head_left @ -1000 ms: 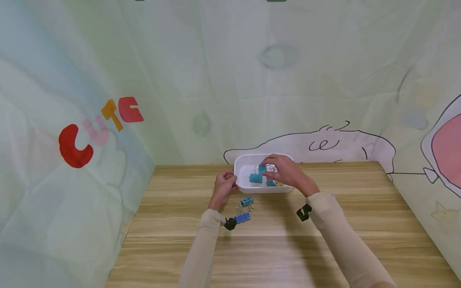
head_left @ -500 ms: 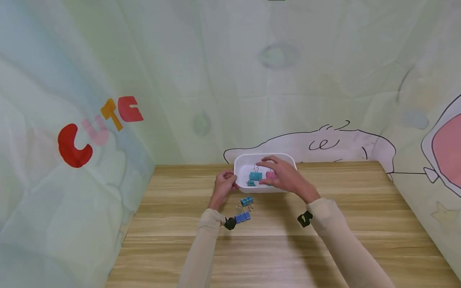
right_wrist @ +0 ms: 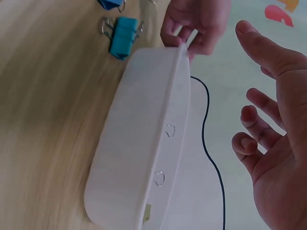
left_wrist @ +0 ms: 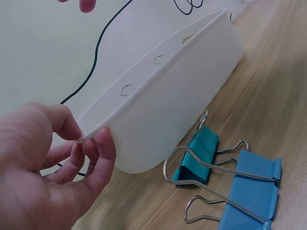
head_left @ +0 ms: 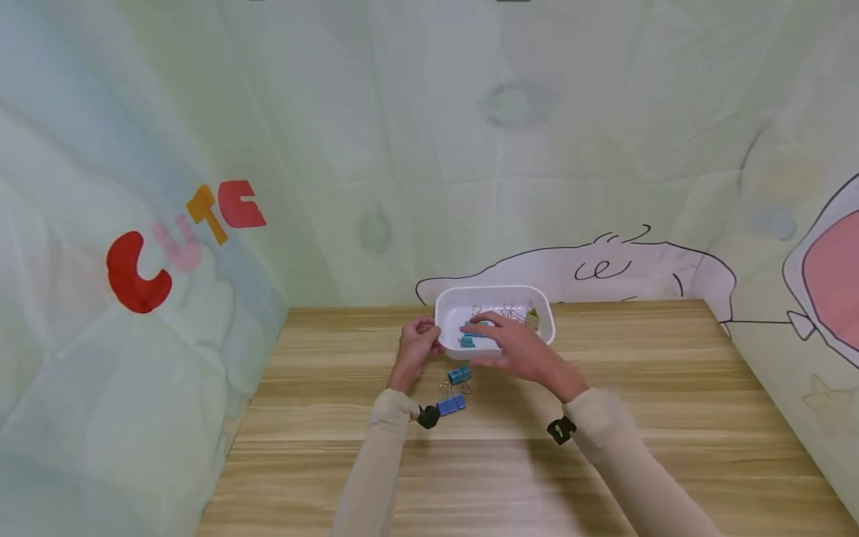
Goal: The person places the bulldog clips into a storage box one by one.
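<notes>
My left hand (head_left: 417, 349) pinches the left end of a white plastic tray (left_wrist: 163, 105) by its rim, thumb on top and fingers beneath. Over the tray's front edge hovers my right hand (head_left: 520, 349), fingers spread and holding nothing, as the right wrist view (right_wrist: 283, 129) shows. A small teal binder clip (head_left: 467, 341) lies in the tray's left part, beside a larger teal one partly covered by the fingers. Farther right in the tray is an olive binder clip (head_left: 532, 318); wire handles (right_wrist: 159, 178) show above the rim. Pink clip bodies are mostly hidden behind the hand.
On the wooden table (head_left: 322, 447) in front of the tray lie a teal binder clip (head_left: 459, 375) and a blue binder clip (head_left: 451, 405), close to my left wrist. A printed cloth backdrop (head_left: 429, 149) rises right behind the tray.
My right hand has let go of the small teal clip in the tray's left part, then shifted left and toward the front edge. The left hand stays on the rim.
</notes>
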A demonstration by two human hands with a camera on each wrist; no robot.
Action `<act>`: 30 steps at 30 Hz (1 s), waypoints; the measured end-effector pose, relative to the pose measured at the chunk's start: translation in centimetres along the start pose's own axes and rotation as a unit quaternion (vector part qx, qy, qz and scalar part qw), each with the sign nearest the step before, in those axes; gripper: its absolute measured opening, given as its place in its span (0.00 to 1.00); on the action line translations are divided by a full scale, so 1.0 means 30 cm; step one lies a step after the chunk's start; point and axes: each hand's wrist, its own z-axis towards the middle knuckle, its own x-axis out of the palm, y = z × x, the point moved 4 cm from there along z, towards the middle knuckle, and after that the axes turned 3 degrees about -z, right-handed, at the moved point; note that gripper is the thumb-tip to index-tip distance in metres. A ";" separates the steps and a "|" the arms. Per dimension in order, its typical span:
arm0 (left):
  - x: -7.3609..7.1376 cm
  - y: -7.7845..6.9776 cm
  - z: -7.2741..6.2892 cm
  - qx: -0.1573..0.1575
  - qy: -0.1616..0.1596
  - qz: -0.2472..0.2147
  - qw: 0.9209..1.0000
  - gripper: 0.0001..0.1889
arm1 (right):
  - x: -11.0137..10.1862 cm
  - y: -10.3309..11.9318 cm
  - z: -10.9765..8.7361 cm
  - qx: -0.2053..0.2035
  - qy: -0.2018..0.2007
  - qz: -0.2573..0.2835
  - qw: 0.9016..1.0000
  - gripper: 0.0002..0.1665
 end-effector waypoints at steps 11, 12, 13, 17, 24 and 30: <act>0.003 -0.008 -0.002 0.012 0.005 -0.010 1.000 0.20 | 0.100 0.074 -0.049 -0.062 0.021 0.024 0.998 0.36; 0.003 -0.008 -0.002 0.012 0.006 -0.011 1.000 0.20 | 0.108 0.080 -0.054 -0.066 0.022 0.023 0.997 0.35; 0.004 -0.008 -0.001 0.012 0.007 -0.014 1.000 0.20 | 0.118 0.085 -0.058 -0.069 0.025 0.021 0.997 0.35; 0.003 -0.007 -0.001 0.009 0.009 -0.019 1.000 0.20 | 0.158 0.098 -0.074 -0.086 0.032 0.014 0.996 0.34; 0.002 -0.015 -0.008 0.003 0.009 -0.025 1.000 0.20 | 0.229 0.108 -0.096 -0.102 0.038 0.014 0.994 0.32; -0.001 0.001 0.003 0.000 0.006 -0.017 1.000 0.20 | 0.272 0.111 -0.106 -0.091 0.057 0.024 0.994 0.30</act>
